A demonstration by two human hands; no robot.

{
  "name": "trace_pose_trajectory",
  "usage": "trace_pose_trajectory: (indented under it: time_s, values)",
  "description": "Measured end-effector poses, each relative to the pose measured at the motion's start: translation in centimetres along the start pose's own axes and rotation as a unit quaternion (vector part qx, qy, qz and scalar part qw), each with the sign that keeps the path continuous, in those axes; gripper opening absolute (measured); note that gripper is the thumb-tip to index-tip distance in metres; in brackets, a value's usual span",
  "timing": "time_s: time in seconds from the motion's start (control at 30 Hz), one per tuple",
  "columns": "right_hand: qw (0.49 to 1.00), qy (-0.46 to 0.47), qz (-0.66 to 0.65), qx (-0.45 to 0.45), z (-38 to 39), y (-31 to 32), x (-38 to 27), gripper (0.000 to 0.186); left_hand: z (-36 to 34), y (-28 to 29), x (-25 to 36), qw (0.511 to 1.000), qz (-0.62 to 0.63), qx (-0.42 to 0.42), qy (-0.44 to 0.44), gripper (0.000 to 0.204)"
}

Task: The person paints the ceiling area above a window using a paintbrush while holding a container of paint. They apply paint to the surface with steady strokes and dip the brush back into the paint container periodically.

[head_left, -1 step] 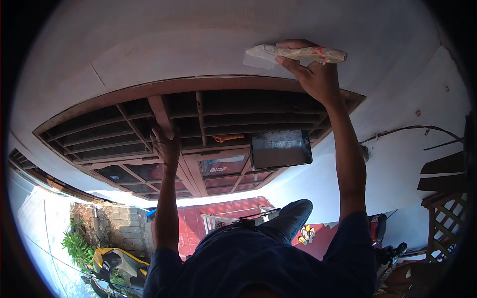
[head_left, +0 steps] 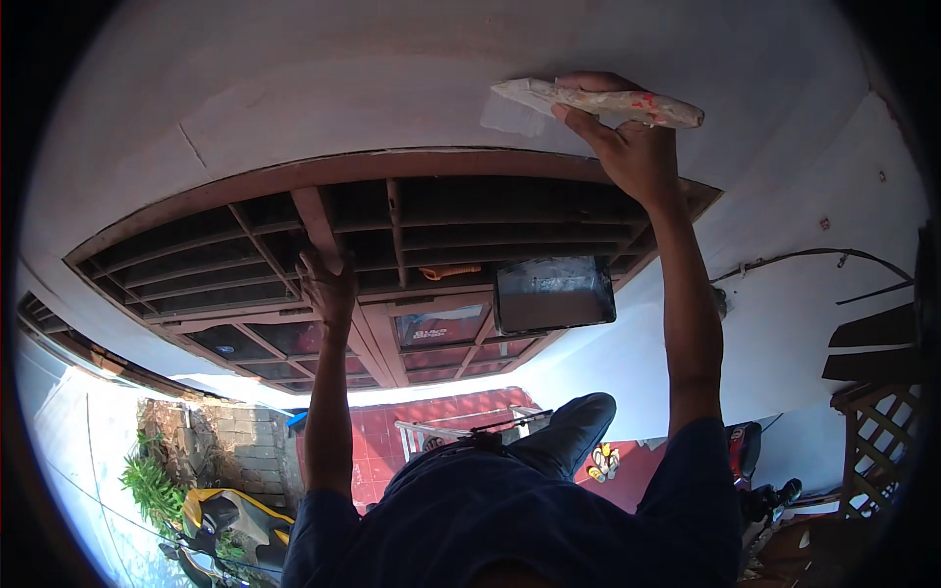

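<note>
Head view: right hand (head_left: 639, 157) grips scraper (head_left: 627, 104), left hand (head_left: 330, 290) clasps brown bar (head_left: 313, 216), dark tray (head_left: 557, 327) holds pale smears (head_left: 551, 276).

Both arms (head_left: 692, 314) reach up, the left grip (head_left: 329, 292) curled, the right grip (head_left: 639, 155) clasped higher

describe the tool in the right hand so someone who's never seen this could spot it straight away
Find the big brown-framed window, then look just above its right end in the picture, at the pale wall. There the right hand grips a scraper-like tool. Its whitish, smeared handle with red marks sets it apart from the dark bars below.
</note>
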State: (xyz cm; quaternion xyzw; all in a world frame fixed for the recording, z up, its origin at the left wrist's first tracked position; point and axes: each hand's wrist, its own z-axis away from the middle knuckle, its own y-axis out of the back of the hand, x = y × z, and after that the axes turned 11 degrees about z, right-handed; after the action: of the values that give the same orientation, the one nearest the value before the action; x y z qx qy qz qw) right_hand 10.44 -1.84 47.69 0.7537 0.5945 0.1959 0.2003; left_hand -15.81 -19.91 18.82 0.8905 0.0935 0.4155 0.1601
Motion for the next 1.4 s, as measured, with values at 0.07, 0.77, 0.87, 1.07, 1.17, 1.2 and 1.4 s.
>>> trace_pose_trajectory:
  time_s: [0.07,0.77,0.87,1.07,1.17,1.2,1.4]
  values:
    - [1.000,-0.010,-0.017,-0.008,0.1,0.6,-1.0,0.019,0.0,0.0,-0.2,1.000,-0.003,0.005,0.009,0.059]
    - [0.996,0.002,0.009,-0.091,1.6,-0.6,0.2,0.019,0.0,0.2,-0.2,1.000,-0.004,0.003,0.029,0.062]
    - [0.997,-0.045,0.041,-0.039,-1.7,2.0,0.7,0.019,0.0,-0.1,-0.1,1.000,-0.001,0.006,0.003,0.061]
    - [0.967,0.117,0.131,0.182,-5.8,4.9,-0.9,0.016,-0.2,0.1,-0.2,0.999,0.007,0.027,-0.027,0.058]
    - [0.964,0.118,0.137,0.197,-1.9,0.9,1.7,0.025,-0.2,0.0,-0.2,1.000,0.015,0.007,-0.015,0.058]
    - [0.974,0.095,0.125,0.166,-0.2,-0.2,1.5,0.026,-0.2,0.0,-0.4,1.000,0.017,0.010,-0.014,0.058]
    - [0.998,0.010,0.056,0.021,8.0,-1.9,-0.9,0.024,0.0,0.2,-0.2,1.000,0.008,0.003,0.004,0.061]
